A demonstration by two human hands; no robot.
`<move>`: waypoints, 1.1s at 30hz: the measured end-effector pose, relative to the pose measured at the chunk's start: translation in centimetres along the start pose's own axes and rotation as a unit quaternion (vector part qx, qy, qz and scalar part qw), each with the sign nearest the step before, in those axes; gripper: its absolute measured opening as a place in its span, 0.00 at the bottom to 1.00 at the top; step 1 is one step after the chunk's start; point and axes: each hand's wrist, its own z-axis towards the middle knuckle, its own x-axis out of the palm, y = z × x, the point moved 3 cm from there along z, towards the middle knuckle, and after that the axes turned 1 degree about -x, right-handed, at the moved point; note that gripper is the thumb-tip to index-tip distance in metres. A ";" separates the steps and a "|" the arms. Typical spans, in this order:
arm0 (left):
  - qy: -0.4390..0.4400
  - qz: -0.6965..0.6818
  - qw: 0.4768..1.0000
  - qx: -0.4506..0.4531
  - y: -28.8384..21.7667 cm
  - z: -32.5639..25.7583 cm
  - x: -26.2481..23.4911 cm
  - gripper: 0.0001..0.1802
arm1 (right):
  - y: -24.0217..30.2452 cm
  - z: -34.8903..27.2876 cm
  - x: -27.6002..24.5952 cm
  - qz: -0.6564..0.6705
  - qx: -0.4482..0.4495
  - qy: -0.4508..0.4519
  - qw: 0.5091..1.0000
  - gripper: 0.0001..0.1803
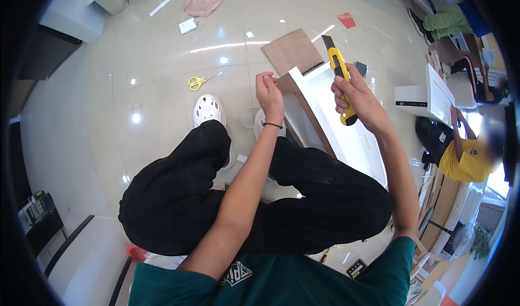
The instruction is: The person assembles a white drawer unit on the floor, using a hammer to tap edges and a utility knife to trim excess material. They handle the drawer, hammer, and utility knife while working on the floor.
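My right hand point(353, 93) is wrapped round a yellow and black utility knife point(337, 62), its dark blade pointing up and away. The knife is held above a white panelled furniture piece point(346, 127) with a brown edge, which lies on the floor by my right leg. Close to the near-left corner of that piece is my left hand point(269, 95), its fingers curled in. Whether it pinches anything is hidden. A flat brown board point(292, 51) lies just beyond both hands.
Yellow-handled scissors point(197, 82) lie on the tiled floor by my white clog point(209, 110). Farther off are a pink cloth point(203, 1), a small white packet point(187, 26) and a red scrap point(346, 20). To the right, a person in yellow point(460, 157) works beside a white cabinet point(428, 97).
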 end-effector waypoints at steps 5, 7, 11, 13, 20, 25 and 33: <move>-0.009 -0.080 0.996 0.036 -4.3 0.1 1.1 0.17 | 2.4 -0.9 2.6 -0.011 -0.011 0.006 1.000 0.28; 0.087 -0.152 0.985 0.002 -7.1 -0.7 2.0 0.20 | 3.1 -1.2 3.4 -0.001 -0.015 -0.005 1.000 0.24; 0.263 -0.370 0.890 -0.046 -13.5 -2.5 4.7 0.34 | 4.5 -1.2 3.9 0.092 0.014 0.002 0.996 0.12; 0.321 -0.361 0.871 -0.086 -15.6 -2.7 5.0 0.35 | 5.1 -1.2 4.6 0.108 -0.024 0.011 0.994 0.14; 0.392 -0.379 0.833 -0.098 -18.6 -2.4 3.3 0.28 | 5.9 -1.7 6.1 0.158 -0.121 0.059 0.978 0.22; 0.389 -0.367 0.842 -0.071 -18.9 -2.3 3.3 0.25 | 5.8 -1.5 6.3 0.125 -0.129 0.019 0.983 0.23; 0.379 -0.326 0.864 -0.061 -18.5 -2.8 4.1 0.31 | 5.9 -0.9 5.3 0.116 -0.133 -0.040 0.983 0.20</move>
